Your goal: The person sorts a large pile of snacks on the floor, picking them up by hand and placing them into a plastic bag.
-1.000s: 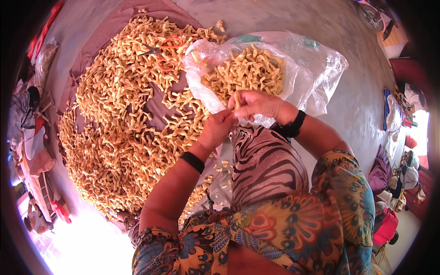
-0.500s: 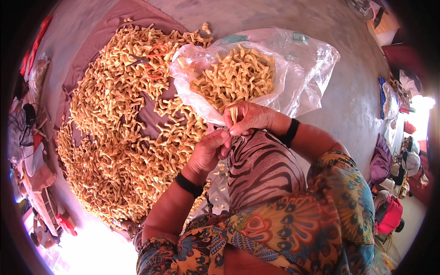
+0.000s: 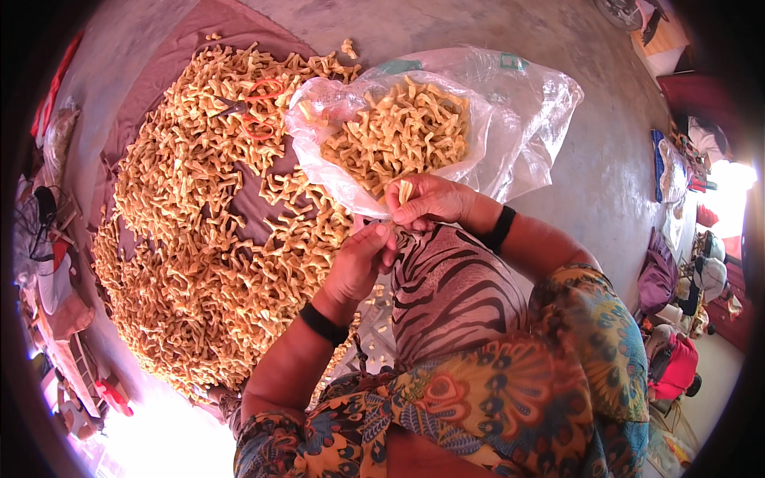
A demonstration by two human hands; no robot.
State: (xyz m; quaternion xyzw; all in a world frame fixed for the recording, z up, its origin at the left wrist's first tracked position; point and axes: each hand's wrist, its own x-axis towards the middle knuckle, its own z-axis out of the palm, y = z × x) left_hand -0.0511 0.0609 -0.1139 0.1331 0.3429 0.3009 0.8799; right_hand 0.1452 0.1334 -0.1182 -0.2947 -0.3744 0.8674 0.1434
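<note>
My right hand [image 3: 434, 201] is closed around a short pale-yellow strip [image 3: 406, 191], whose end sticks up between the fingers. My left hand [image 3: 358, 261] is pinched, its fingertips close to the right ones; whatever lies between them is too small to make out. Both hands are above my zebra-striped lap [image 3: 458, 291]. Just beyond them stands an open clear plastic bag [image 3: 522, 119] holding many small yellow knotted pieces [image 3: 398, 135]. A large spread of similar yellow pieces [image 3: 191, 263] covers the left side.
Orange-handled scissors [image 3: 261, 127] lie on the upper part of the spread. Under the pieces is a reddish-brown cloth [image 3: 171, 84], on a grey floor [image 3: 606, 159]. Bags and household items line both sides, including a purple bag [image 3: 657, 275] at the right.
The whole view has shifted slightly, so the bag and spread appear a little further left. Both hands keep nearly the same pose; the right thumb has moved slightly.
</note>
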